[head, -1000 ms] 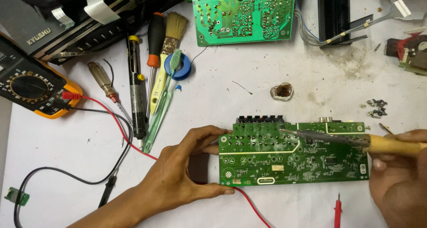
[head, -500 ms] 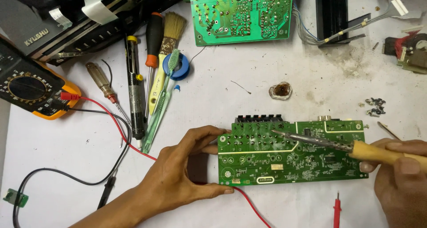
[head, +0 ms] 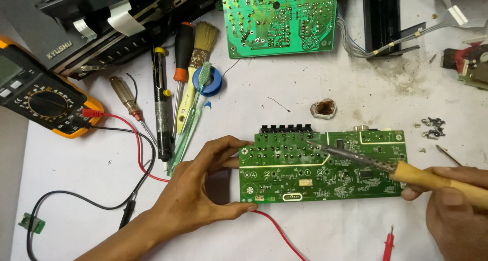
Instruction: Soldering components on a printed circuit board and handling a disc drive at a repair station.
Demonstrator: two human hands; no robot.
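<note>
On the white bench, dead centre, lies the long green circuit board, flat, solder side up. The left hand pinches its left end, thumb at the lower corner, fingers spread over the upper edge. The right hand is wrapped around the wooden-handled soldering iron, whose tip rests on the pads near the board's upper middle.

Crowding in: a red test lead runs under the board's lower left corner, and a red probe lies just below its right half. A flux tin sits just above; loose screws are scattered beside the top right corner.

Left of the hand lies a row of tools: desoldering pump, screwdrivers, brush, toothbrush. The orange multimeter hugs the left edge. A second green board fills the top. Bare tabletop opens between the two boards and along the bottom left.
</note>
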